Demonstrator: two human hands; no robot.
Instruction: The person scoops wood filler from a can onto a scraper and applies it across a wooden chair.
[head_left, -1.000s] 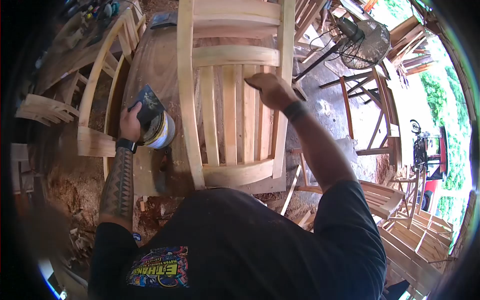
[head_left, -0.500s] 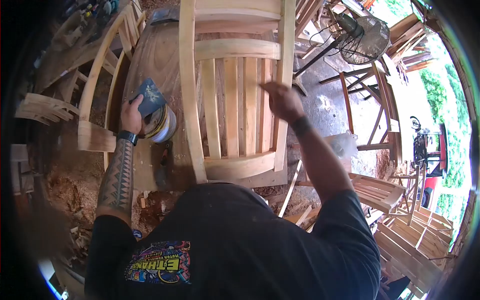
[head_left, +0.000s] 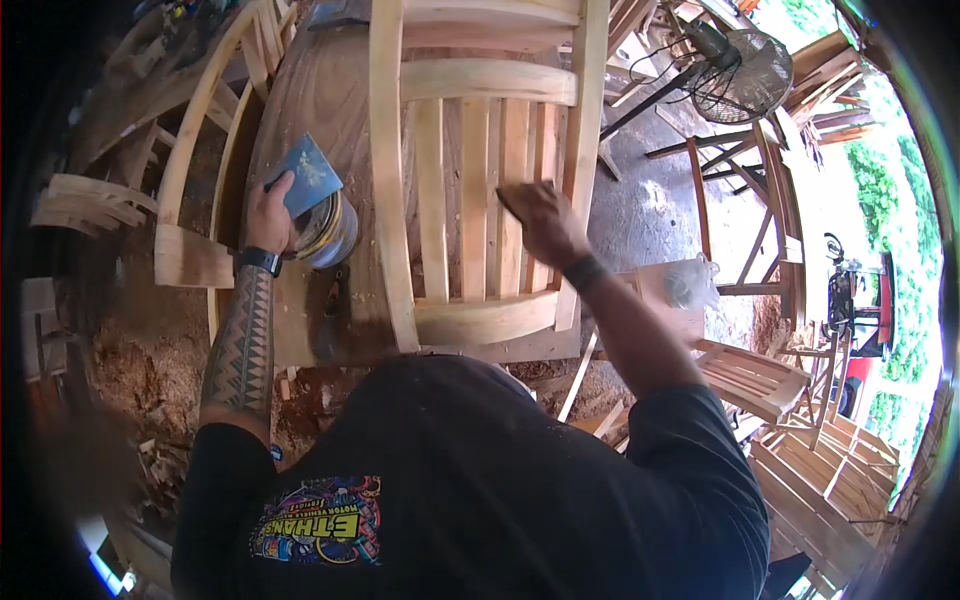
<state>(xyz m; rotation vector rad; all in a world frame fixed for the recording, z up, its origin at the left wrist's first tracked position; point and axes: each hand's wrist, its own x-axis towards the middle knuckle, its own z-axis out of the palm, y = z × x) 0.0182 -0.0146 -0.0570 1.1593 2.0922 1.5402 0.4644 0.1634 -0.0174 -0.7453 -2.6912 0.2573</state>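
A pale wooden chair back (head_left: 490,80) with upright slats lies on a brown board (head_left: 330,90) in front of me. My left hand (head_left: 268,218) grips a flat blue plate (head_left: 308,175) with a pale smear of paste on it. Just under that plate stands a round tin (head_left: 335,235), partly covered by it. My right hand (head_left: 552,222) is closed on a small flat scraper-like piece (head_left: 510,203), over the right-hand slats; its full shape is hidden by the fingers.
A curved wooden frame (head_left: 190,150) stands at the left. On the right are a pedestal fan (head_left: 740,75), a clear plastic bag (head_left: 688,283), a wooden trestle (head_left: 765,200) and a slatted piece (head_left: 750,380). Wood shavings (head_left: 150,370) cover the ground.
My right hand has moved left and down from the right rail to over the slats. The blue plate has tilted and shifted slightly up. The whole view has shifted a little.
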